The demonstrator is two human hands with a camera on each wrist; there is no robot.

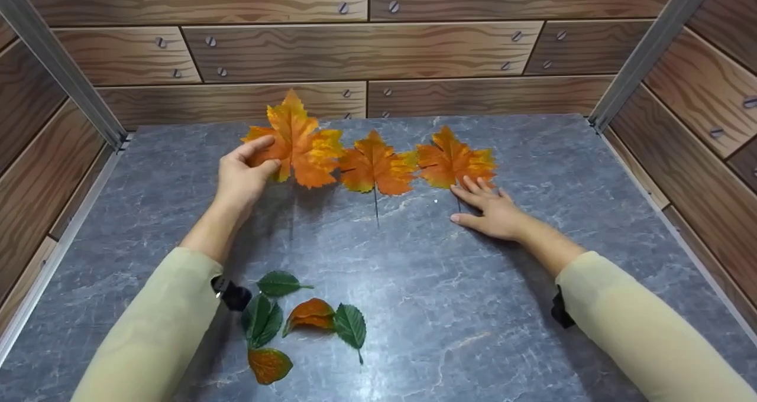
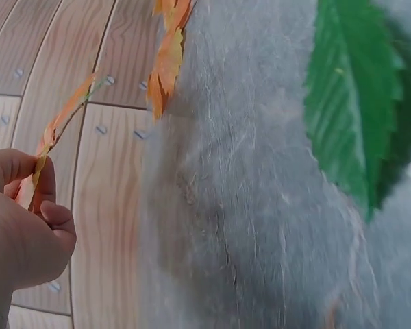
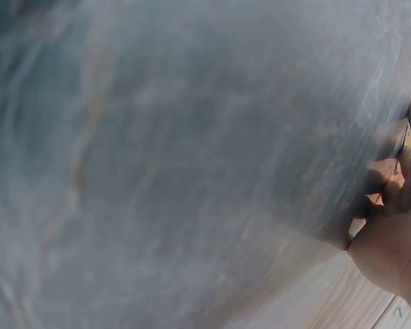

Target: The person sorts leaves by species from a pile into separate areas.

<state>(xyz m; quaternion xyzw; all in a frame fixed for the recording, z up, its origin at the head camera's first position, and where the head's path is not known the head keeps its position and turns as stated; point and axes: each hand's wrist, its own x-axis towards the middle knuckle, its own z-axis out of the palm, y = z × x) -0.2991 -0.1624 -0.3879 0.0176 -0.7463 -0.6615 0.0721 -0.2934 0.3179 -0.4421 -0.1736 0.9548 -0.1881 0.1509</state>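
Observation:
My left hand (image 1: 241, 174) pinches an orange-yellow artificial maple leaf (image 1: 298, 148) by its left edge, between thumb and fingers. In the left wrist view this maple leaf (image 2: 61, 120) appears edge-on, raised above the table. To its right, a second maple leaf (image 1: 374, 164) lies flat with its thin dark stem toward me. A third maple leaf (image 1: 450, 156) lies beside that one. My right hand (image 1: 494, 211) is spread palm down, its fingertips at this leaf's lower edge and over its stem. The right wrist view catches only part of the right hand (image 3: 397, 185).
Nearer on the grey marbled table (image 1: 414, 272) are several smaller leaves: a green leaf (image 1: 278, 284), overlapping green leaves (image 1: 262, 321), another green leaf (image 1: 350, 325), a curled orange-green leaf (image 1: 310, 315) and an orange-brown leaf (image 1: 270, 365). Wood-patterned walls (image 1: 355, 50) enclose the back and sides.

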